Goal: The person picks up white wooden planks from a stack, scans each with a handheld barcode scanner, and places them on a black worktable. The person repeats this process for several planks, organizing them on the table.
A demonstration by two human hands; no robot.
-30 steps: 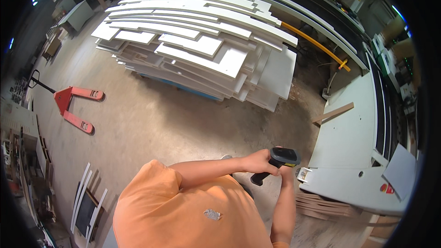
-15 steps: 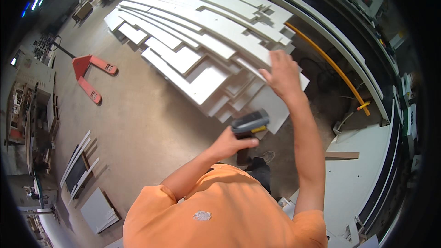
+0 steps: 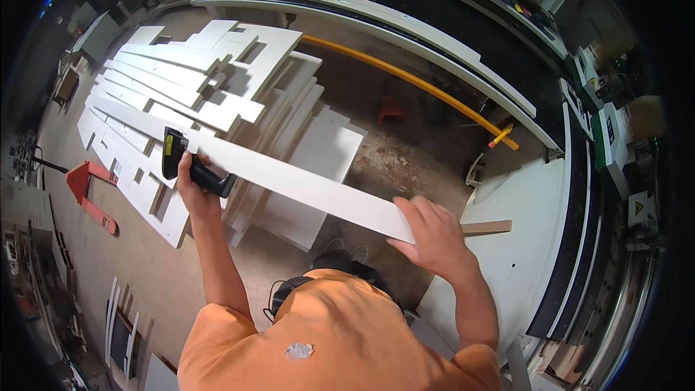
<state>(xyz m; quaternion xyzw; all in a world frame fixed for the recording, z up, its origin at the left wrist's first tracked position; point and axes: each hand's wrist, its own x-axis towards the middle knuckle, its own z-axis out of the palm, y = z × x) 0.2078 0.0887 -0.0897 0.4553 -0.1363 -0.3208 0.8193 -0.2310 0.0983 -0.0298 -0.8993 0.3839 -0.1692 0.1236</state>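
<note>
A long white board strip (image 3: pixel 311 187) slants across in front of me, lifted out over the near end of the board stack. My right hand (image 3: pixel 440 240) is closed round its near right end, thumb below and fingers on top. In my left hand (image 3: pixel 197 194) is a black handheld barcode scanner (image 3: pixel 210 179) with a yellow label, held by its grip. The scanner's head lies right beside the strip's far part. Many white boards (image 3: pixel 171 72) of differing lengths and with cut-outs are piled unevenly to the left.
A red pallet jack (image 3: pixel 78 182) stands on the floor at far left. To the right is a white machine table (image 3: pixel 499 268) with a brown strip (image 3: pixel 486 227) at its edge. A yellow bar (image 3: pixel 413 80) runs beneath the long machine bed (image 3: pixel 376 18) at the back.
My right hand has taken hold of the strip and drawn it right, toward me. My left hand has moved left and forward with the scanner. The view has turned right.
</note>
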